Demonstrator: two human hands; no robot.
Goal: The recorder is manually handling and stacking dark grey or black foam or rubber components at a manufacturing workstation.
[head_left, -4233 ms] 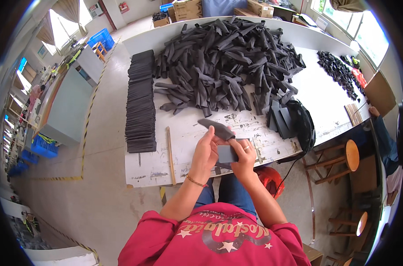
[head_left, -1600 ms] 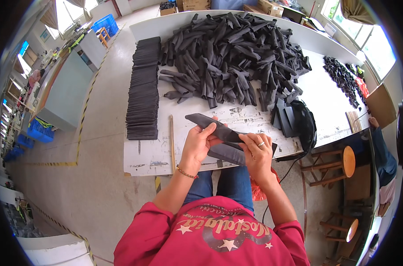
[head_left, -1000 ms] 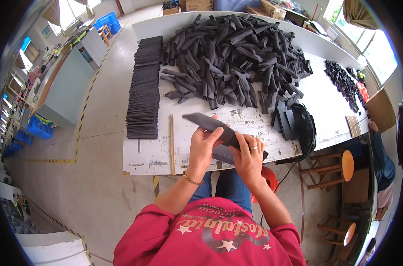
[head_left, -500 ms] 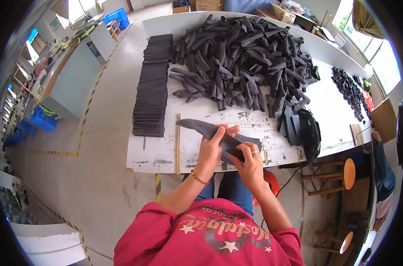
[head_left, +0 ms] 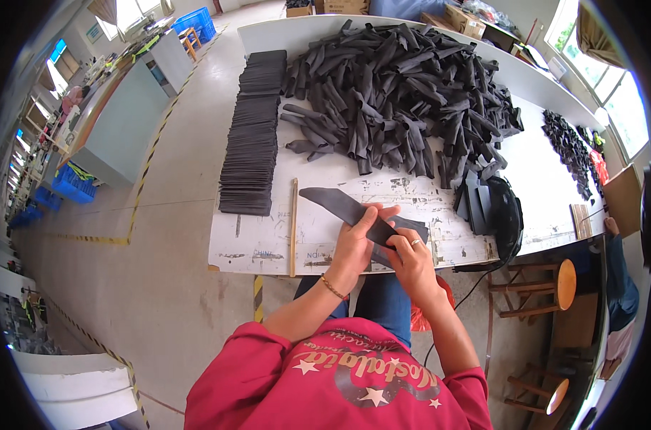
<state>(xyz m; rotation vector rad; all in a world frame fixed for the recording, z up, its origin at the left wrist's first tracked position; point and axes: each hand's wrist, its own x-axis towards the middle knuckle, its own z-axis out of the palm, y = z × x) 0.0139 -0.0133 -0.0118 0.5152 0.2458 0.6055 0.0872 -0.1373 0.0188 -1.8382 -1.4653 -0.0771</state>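
Note:
A long dark grey fabric piece (head_left: 334, 203) slants over the near edge of the white table, held by both hands. My left hand (head_left: 355, 245) is closed around its middle, thumb on top, with the pointed end sticking out to the upper left. My right hand (head_left: 413, 264) pinches its lower right end between thumb and fingers. More dark fabric (head_left: 411, 228) shows just behind my right hand; whether it belongs to the same piece I cannot tell. Left of my hands, a narrow wooden strip (head_left: 294, 229) lies on the table.
A neat stack of folded dark pieces (head_left: 250, 143) runs along the table's left side. Behind my hands spreads a big loose heap of dark fabric pieces (head_left: 397, 93). Several flat dark pieces (head_left: 474, 203) lie by a black bag-like object (head_left: 510, 222). Wooden stools (head_left: 565, 284) stand at right.
The fabric piece's left end looks flatter and straighter than before. My hands stay gripped on it with a slight shift, and the whole view has moved a little.

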